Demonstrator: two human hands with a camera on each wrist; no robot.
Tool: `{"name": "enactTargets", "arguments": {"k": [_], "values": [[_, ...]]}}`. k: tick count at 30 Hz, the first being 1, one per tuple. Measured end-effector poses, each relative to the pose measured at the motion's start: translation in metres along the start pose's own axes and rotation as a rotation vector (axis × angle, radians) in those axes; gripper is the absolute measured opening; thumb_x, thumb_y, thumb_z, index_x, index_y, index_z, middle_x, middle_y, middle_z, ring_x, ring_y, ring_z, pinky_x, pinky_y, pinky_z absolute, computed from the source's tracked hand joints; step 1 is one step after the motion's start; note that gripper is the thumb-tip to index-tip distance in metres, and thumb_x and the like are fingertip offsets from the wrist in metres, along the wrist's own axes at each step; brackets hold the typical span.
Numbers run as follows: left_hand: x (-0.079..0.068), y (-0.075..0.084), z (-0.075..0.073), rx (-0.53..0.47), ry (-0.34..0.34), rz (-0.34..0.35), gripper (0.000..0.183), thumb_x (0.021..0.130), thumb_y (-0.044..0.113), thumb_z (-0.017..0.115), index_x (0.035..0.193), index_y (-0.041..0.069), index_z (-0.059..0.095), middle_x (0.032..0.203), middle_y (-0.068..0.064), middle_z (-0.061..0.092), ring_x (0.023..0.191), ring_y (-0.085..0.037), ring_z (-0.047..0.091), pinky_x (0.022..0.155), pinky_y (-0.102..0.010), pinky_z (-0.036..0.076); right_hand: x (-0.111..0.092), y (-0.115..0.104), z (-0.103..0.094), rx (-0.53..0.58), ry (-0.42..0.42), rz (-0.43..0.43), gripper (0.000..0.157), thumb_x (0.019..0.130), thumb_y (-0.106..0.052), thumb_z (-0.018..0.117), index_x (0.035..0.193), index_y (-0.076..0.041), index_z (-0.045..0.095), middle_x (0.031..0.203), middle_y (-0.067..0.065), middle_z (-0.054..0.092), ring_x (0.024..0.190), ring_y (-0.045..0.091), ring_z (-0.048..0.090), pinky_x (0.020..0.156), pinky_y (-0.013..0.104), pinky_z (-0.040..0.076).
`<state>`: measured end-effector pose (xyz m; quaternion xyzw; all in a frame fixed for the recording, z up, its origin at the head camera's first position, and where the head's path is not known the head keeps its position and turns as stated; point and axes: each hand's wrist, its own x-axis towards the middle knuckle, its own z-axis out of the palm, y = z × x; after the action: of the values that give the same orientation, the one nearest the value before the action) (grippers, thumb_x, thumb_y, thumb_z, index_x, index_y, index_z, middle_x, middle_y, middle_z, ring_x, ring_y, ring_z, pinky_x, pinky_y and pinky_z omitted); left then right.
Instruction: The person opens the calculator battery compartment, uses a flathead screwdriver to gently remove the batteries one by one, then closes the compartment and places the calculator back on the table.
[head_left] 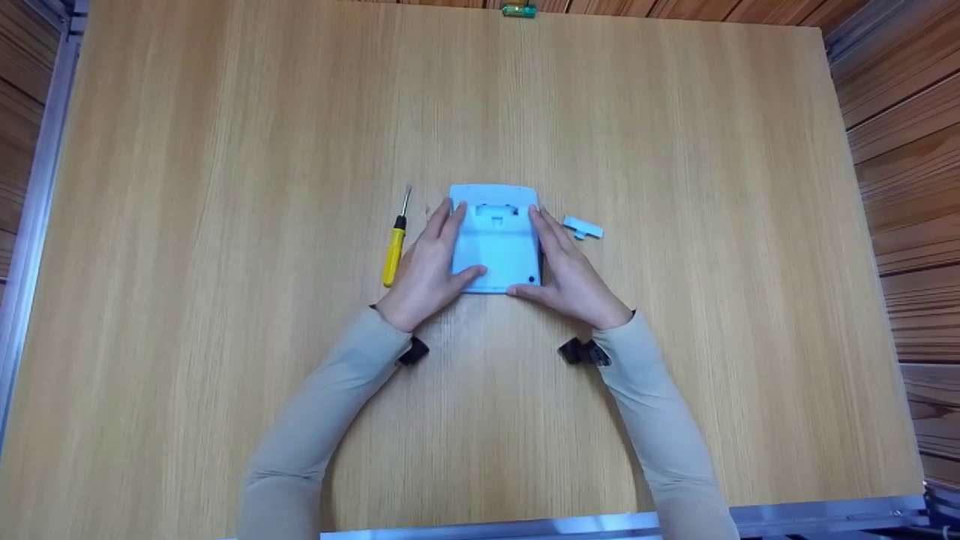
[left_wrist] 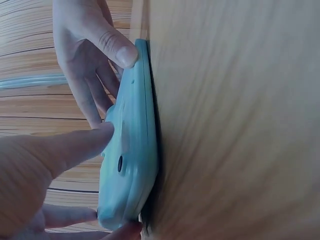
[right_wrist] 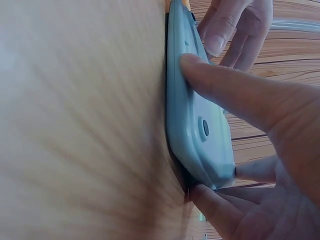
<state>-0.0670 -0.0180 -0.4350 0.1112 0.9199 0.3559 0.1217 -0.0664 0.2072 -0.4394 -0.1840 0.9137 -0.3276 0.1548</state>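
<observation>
A light blue calculator lies back side up on the table, its small battery compartment uncovered near the far end. My left hand grips its left edge, with the thumb on the back and the fingers along the side. Along the opposite edge my right hand holds it too, thumb at the near right corner. Both wrist views show fingertips reaching down to the calculator's underside edge. A small light blue battery cover with a tab lies just right of my right fingers. The calculator's front is hidden.
Left of my left hand lies a screwdriver with a yellow handle, tip pointing away. A green cylinder like a battery is at the table's far edge. Metal rails run along the near and left sides of the wooden table.
</observation>
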Motion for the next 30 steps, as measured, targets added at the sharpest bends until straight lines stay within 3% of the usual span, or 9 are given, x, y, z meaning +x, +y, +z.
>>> {"name": "enactTargets", "arguments": {"k": [7, 17, 21, 25, 30], "values": [[0.001, 0.001, 0.002, 0.005, -0.001, -0.042, 0.087, 0.087, 0.028, 0.072, 0.154, 0.010, 0.019, 0.157, -0.020, 0.019, 0.137, -0.034, 0.037, 0.106, -0.041, 0.041, 0.001, -0.001, 0.000, 0.000, -0.013, 0.018, 0.105, 0.082, -0.034, 0.075, 0.156, -0.015, 0.003, 0.161, 0.014, 0.006, 0.148, 0.030, 0.009, 0.116, 0.047, 0.023], [0.003, 0.007, 0.006, -0.024, -0.006, -0.084, 0.086, 0.087, 0.023, 0.072, 0.153, 0.010, 0.019, 0.158, -0.019, 0.019, 0.128, -0.034, 0.049, 0.100, -0.038, 0.046, -0.003, 0.001, -0.003, 0.016, 0.013, 0.047, 0.105, 0.082, -0.038, 0.074, 0.155, -0.010, 0.003, 0.161, 0.015, 0.009, 0.147, 0.031, 0.011, 0.117, 0.047, 0.020], [0.004, 0.007, 0.007, -0.028, 0.003, -0.074, 0.086, 0.086, 0.022, 0.073, 0.153, 0.007, 0.021, 0.157, -0.020, 0.020, 0.116, -0.034, 0.058, 0.090, -0.036, 0.052, -0.006, 0.001, -0.008, 0.022, 0.065, 0.062, 0.083, 0.091, -0.039, 0.064, 0.153, -0.007, 0.018, 0.159, 0.016, 0.016, 0.146, 0.030, 0.017, 0.116, 0.047, 0.023], [0.004, 0.006, 0.007, -0.035, 0.005, -0.071, 0.086, 0.086, 0.020, 0.073, 0.153, 0.007, 0.020, 0.157, -0.021, 0.020, 0.110, -0.034, 0.061, 0.084, -0.036, 0.054, -0.008, 0.004, -0.012, -0.005, 0.150, 0.025, 0.053, 0.100, -0.028, 0.051, 0.144, -0.003, 0.039, 0.153, 0.018, 0.033, 0.144, 0.032, 0.025, 0.117, 0.047, 0.023], [0.003, 0.005, 0.007, -0.038, -0.001, -0.077, 0.086, 0.086, 0.020, 0.072, 0.153, 0.007, 0.019, 0.157, -0.022, 0.019, 0.114, -0.035, 0.058, 0.086, -0.037, 0.054, -0.008, 0.009, -0.014, -0.070, 0.238, 0.004, 0.036, 0.099, -0.017, 0.052, 0.129, 0.002, 0.057, 0.142, 0.021, 0.048, 0.139, 0.037, 0.033, 0.116, 0.048, 0.024]]}}
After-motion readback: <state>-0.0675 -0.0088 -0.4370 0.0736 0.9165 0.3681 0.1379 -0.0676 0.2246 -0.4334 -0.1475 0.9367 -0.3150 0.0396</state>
